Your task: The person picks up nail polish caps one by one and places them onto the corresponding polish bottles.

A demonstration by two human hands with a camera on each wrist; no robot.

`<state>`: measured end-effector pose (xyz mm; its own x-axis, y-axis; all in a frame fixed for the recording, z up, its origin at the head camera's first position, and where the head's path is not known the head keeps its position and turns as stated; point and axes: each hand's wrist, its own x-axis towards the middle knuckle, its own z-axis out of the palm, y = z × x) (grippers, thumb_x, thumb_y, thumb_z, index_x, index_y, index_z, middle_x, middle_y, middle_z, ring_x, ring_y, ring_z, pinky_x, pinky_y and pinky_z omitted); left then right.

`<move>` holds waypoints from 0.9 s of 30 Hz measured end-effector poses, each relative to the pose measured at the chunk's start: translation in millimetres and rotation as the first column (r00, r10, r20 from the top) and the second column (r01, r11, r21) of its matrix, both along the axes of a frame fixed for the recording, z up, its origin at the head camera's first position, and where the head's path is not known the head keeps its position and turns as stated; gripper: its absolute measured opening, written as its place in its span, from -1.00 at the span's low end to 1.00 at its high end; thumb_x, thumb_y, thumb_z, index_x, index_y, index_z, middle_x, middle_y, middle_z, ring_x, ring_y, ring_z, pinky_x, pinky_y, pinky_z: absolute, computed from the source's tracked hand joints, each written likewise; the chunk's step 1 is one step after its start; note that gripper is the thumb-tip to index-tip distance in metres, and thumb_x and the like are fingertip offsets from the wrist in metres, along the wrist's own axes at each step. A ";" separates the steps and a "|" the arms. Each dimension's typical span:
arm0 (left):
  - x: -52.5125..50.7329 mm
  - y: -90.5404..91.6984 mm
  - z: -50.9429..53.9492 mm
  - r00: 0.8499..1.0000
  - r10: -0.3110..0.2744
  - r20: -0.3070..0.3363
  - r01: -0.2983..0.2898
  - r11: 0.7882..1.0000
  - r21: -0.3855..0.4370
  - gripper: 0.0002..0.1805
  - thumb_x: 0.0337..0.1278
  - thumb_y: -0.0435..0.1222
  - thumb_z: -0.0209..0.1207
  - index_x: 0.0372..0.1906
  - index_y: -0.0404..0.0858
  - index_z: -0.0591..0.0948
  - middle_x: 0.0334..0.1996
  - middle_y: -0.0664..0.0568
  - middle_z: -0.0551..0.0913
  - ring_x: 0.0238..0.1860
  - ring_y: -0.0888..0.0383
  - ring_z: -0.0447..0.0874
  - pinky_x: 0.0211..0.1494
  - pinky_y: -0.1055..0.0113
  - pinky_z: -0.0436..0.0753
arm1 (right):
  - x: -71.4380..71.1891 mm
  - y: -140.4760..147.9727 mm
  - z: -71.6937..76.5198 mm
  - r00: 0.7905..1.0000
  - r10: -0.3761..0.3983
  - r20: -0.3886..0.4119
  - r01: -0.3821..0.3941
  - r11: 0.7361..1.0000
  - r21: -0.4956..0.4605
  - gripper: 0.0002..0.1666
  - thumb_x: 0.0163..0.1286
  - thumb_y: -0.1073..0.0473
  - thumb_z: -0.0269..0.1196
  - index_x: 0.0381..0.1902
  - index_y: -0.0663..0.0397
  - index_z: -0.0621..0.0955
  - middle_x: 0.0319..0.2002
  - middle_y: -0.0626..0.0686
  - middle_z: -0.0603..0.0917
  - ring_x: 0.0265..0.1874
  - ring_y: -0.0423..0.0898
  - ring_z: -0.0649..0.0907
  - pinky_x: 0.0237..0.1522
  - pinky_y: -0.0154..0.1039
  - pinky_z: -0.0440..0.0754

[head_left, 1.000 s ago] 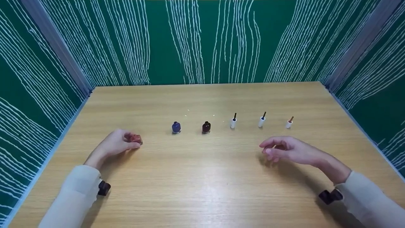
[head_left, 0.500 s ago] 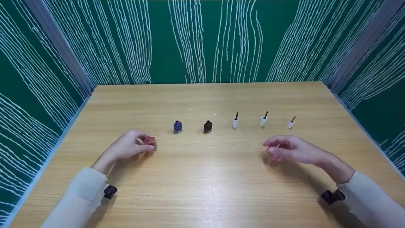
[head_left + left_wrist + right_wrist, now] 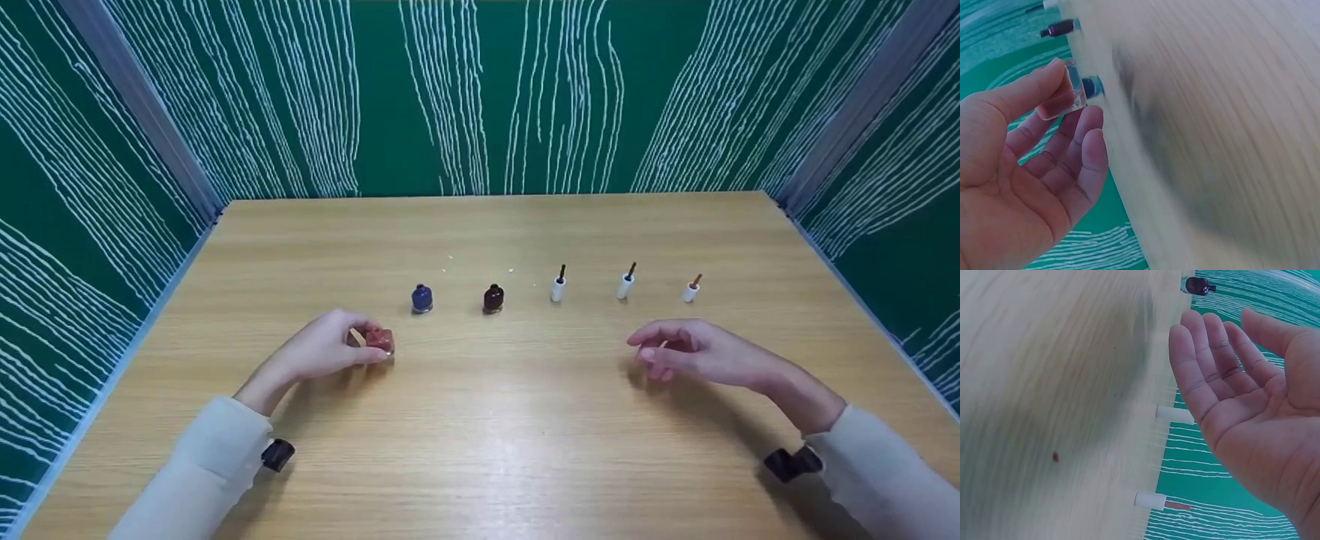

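My left hand (image 3: 330, 346) pinches a small clear bottle of reddish polish (image 3: 380, 340) between thumb and fingers, front left of a blue bottle (image 3: 421, 298). In the left wrist view the thumb lies across the reddish bottle (image 3: 1060, 104). A dark red bottle (image 3: 493, 298) stands right of the blue one. My right hand (image 3: 701, 351) holds nothing, its fingers loosely bent, in front of three white caps with brushes pointing up: one (image 3: 558, 289), another (image 3: 625, 286) and a shorter one with an orange-brown brush (image 3: 691, 291).
The wooden table (image 3: 480, 420) has small white specks behind the bottles. Green walls (image 3: 495, 97) with white wavy lines stand at the back and both sides. A small reddish spot (image 3: 1055, 456) shows on the table in the right wrist view.
My left hand has moved to the right with the reddish bottle, nearer the blue one. The right hand has barely moved; the standing bottles and caps keep their places.
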<state>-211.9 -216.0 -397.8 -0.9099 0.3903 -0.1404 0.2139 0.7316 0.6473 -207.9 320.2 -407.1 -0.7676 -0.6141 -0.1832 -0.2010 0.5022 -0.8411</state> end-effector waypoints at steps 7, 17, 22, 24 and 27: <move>1.5 19.3 6.8 1.000 0.003 0.008 -0.003 1.000 -0.017 -0.72 0.15 -0.10 0.45 -0.09 -0.10 0.73 -0.25 0.09 0.65 -0.25 0.03 0.56 -0.16 0.20 0.48 | -0.5 0.3 0.1 0.999 -0.016 0.032 0.016 1.000 -0.007 -0.52 0.59 0.08 0.15 0.30 0.27 0.49 0.09 0.29 0.59 -0.12 0.15 0.69 -0.05 -0.20 0.69; 5.0 64.2 18.5 0.999 -0.038 0.011 0.038 0.999 0.008 -0.75 0.15 -0.13 0.45 -0.08 -0.04 0.72 -0.17 0.12 0.64 -0.20 0.03 0.58 -0.14 0.21 0.57 | -4.3 4.5 0.3 0.997 -0.067 0.026 0.067 0.998 0.006 -0.51 0.56 0.06 0.19 0.29 0.26 0.50 0.07 0.30 0.59 -0.14 0.15 0.71 -0.09 -0.17 0.71; 8.7 80.6 21.3 0.998 -0.066 -0.019 0.066 0.998 0.010 -0.76 0.16 -0.15 0.45 -0.09 -0.05 0.72 -0.17 0.15 0.64 -0.21 0.08 0.59 -0.14 0.23 0.58 | -4.0 5.8 1.4 0.997 -0.066 0.030 0.066 0.998 -0.007 -0.50 0.56 0.09 0.19 0.30 0.28 0.48 0.06 0.31 0.60 -0.13 0.18 0.70 -0.08 -0.17 0.71; 11.0 85.5 20.7 0.996 -0.085 -0.042 0.085 0.996 0.010 -0.76 0.16 -0.14 0.45 -0.09 -0.06 0.72 -0.19 0.17 0.64 -0.22 0.11 0.57 -0.14 0.23 0.57 | -3.3 7.6 2.7 0.997 -0.071 0.031 0.070 0.998 0.003 -0.49 0.56 0.09 0.20 0.31 0.28 0.48 0.07 0.31 0.59 -0.12 0.17 0.70 -0.08 -0.17 0.71; 15.2 90.5 19.2 0.990 -0.116 -0.082 0.119 0.993 0.025 -0.78 0.16 -0.16 0.45 -0.11 -0.07 0.73 -0.23 0.20 0.65 -0.24 0.15 0.57 -0.15 0.25 0.56 | -2.1 12.0 6.5 0.995 -0.098 0.032 0.097 0.995 0.016 -0.47 0.55 0.07 0.21 0.32 0.28 0.47 0.10 0.30 0.58 -0.09 0.15 0.69 -0.08 -0.18 0.71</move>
